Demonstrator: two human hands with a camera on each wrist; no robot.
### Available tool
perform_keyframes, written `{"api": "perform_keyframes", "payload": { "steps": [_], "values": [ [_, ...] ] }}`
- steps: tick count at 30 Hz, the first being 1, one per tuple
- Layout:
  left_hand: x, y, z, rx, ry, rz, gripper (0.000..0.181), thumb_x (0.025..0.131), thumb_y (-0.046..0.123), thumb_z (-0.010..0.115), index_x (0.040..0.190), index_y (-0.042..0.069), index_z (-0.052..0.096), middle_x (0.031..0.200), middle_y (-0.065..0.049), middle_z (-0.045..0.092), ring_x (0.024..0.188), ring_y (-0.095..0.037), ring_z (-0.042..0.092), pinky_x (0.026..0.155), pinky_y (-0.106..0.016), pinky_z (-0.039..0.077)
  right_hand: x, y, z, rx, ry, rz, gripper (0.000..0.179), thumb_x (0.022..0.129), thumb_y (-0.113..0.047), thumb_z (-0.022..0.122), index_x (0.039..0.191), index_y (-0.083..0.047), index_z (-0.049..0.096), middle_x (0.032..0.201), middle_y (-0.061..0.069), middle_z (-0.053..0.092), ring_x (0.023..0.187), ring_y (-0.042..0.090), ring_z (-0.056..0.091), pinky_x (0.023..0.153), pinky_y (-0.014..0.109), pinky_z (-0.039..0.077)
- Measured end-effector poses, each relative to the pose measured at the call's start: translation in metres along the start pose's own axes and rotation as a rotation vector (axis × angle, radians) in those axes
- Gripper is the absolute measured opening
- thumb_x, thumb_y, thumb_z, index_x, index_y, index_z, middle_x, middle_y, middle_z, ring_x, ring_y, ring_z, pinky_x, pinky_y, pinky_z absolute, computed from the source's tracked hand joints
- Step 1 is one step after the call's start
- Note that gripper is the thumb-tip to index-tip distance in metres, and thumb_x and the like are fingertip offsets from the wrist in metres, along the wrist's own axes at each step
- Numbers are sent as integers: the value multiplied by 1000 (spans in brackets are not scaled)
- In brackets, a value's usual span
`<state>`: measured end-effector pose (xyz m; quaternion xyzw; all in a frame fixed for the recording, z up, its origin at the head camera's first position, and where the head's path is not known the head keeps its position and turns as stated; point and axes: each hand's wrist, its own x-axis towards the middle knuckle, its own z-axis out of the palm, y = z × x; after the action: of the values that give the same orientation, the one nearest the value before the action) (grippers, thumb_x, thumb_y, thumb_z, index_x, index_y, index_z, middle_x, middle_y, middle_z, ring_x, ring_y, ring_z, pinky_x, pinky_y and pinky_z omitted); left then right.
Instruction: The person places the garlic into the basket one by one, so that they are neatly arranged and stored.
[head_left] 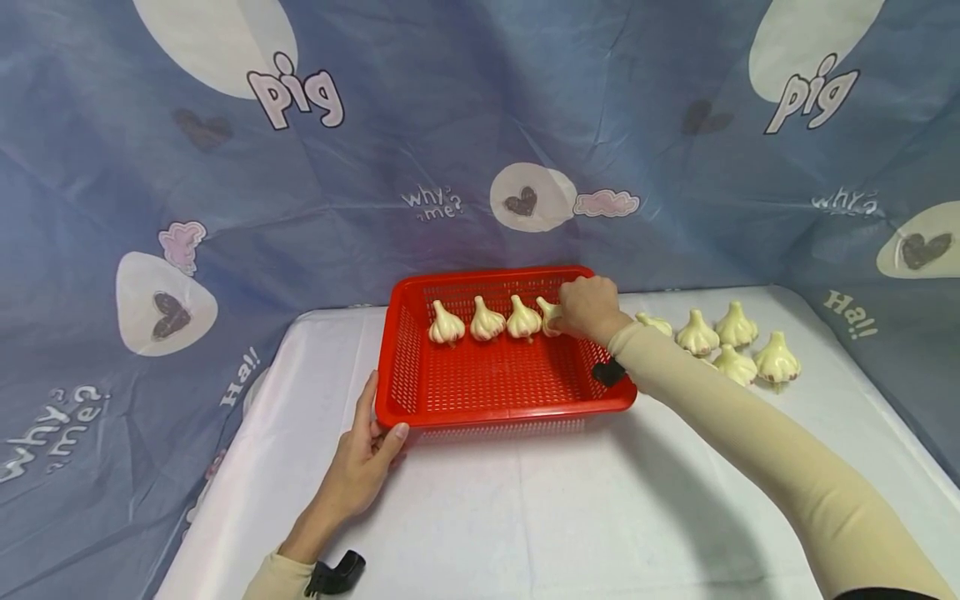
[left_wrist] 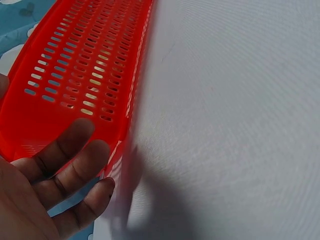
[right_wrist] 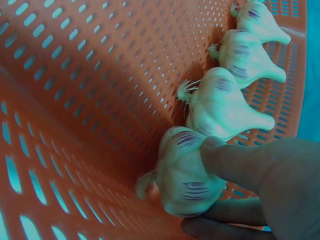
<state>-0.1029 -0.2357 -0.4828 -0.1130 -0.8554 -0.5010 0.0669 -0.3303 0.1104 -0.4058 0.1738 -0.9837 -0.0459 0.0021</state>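
A red plastic basket (head_left: 510, 414) with slotted walls stands on the white-covered table. At its front left corner my left hand (head_left: 360, 467) holds it, thumb by the rim; in the left wrist view several fingers (left_wrist: 75, 150) lie loosely bent against the corner. My right hand (head_left: 592, 308) reaches inside at the back right and pinches a garlic bulb (right_wrist: 187, 175) between thumb and fingers. To its left, three more garlic bulbs (head_left: 487, 320) line the back wall, stems pointing away from me; the nearest one (right_wrist: 225, 107) sits right beside the held bulb.
Several garlic bulbs (head_left: 735, 363) are grouped on the white tablecloth (head_left: 480, 517) to the right of the basket, partly behind the right forearm. A blue printed cloth (head_left: 450, 125) hangs behind the table and along its sides.
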Motion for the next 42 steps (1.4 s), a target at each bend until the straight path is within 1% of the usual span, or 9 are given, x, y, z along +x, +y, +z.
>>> {"api": "perform_keyframes", "payload": {
  "steps": [6,15,20,24,30,33,37,40,42],
  "values": [
    [0,-2,0,-11,-1,-3,86,109,16,61,172,28,3,78,-8,66,64,-10,57,63,-26,48,1,-1,0,7,-23,12,49,81,-60,85,72,-15,67,77,9,68,76,33,68,63,50,57],
    [-1,-1,1,2,8,9,86,109,16,62,172,27,5,75,-8,63,61,-4,54,60,-26,47,-2,-3,2,-36,-23,-2,48,84,-56,84,72,-13,66,72,7,64,73,30,66,61,47,55],
    [-1,-1,2,6,11,1,86,108,16,62,172,27,6,76,-9,63,61,-6,55,60,-26,48,-4,-4,3,-43,-13,-7,49,86,-56,82,70,-13,64,70,7,63,72,30,66,62,46,56],
    [-1,0,1,11,13,-5,86,109,17,62,172,27,6,77,-9,63,61,-6,55,60,-26,48,-3,-5,4,-38,0,-10,52,86,-58,80,67,-14,61,69,6,61,69,29,64,61,46,56],
    [-1,0,-1,10,10,-5,86,108,17,63,172,28,6,74,-7,60,59,-3,49,58,-25,44,-2,-4,4,0,5,4,51,85,-57,81,66,-14,62,68,7,62,68,29,64,61,47,55],
    [-1,0,-1,10,8,-5,87,108,18,63,172,27,5,74,-7,59,59,-3,49,57,-25,44,-2,-4,3,20,-8,10,50,84,-57,82,71,-12,65,72,8,64,71,30,65,62,48,56],
    [0,0,-1,9,10,-2,86,108,17,63,172,26,6,74,-8,60,59,-3,49,57,-25,43,-6,-4,-1,70,-10,19,48,84,-56,83,78,-10,69,85,13,70,81,36,70,67,53,58],
    [0,0,-1,7,10,2,86,108,18,63,172,26,5,74,-8,60,59,-3,49,56,-25,43,-11,-2,-6,146,16,16,46,87,-53,82,85,-9,71,96,16,71,88,40,71,69,56,58],
    [-1,0,0,3,9,1,86,108,18,63,172,26,5,73,-9,60,58,-3,49,55,-25,43,-16,0,-9,216,48,6,43,89,-50,80,94,-8,74,101,17,72,90,42,71,69,56,57]
  ]
}}
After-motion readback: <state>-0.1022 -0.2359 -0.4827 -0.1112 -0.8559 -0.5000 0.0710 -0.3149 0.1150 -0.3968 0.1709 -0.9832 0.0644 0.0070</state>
